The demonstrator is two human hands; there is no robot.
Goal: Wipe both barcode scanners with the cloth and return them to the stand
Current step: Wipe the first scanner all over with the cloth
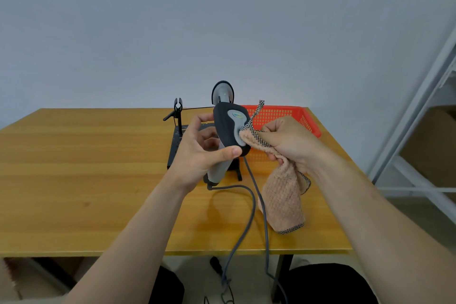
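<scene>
Left hand [201, 155] grips scanner [228, 128] | right hand [290, 142] grips one cloth [283, 202] | second scanner [222, 92] on stand [174, 150]

The left hand [197, 153] gripped a dark-headed barcode scanner [230, 131] above the wooden table [86, 168]; the right hand [287, 140] pressed a pink cloth [281, 202] against its head.

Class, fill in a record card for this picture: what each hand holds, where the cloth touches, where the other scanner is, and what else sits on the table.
Left hand: grips the first scanner by its handle, above the table
Right hand: grips the cloth
Cloth contact: pressed on the first scanner's head
Second scanner: upright behind, at the stand
Left clip: empty
Also there: orange basket, grey cables
</scene>
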